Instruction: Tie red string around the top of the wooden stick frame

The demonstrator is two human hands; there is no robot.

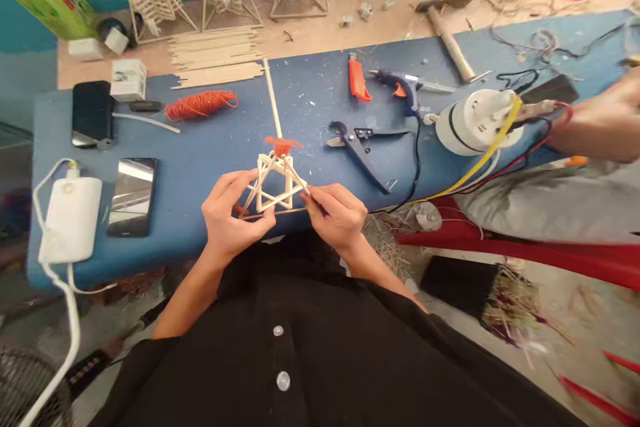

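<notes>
A small frame of pale wooden sticks (274, 203) is held between my two hands near the front edge of the blue table. My left hand (233, 213) grips its left side, thumb at the lower edge. On the right, my right hand (337, 213) pinches the frame's lower right corner. Orange yarn (283, 147) is tied around the top of the frame, where the sticks meet. Just beyond the yarn, a longer pale stick (273, 97) points away across the table.
Pliers (367, 153), a glue gun (407, 83) and an orange cutter (358, 78) lie right of centre. Orange yarn (200, 105), loose sticks (215, 57), phones (133, 197) and a power bank (71, 220) are left. Another person's arm (600, 120) reaches in beside a white socket (477, 121).
</notes>
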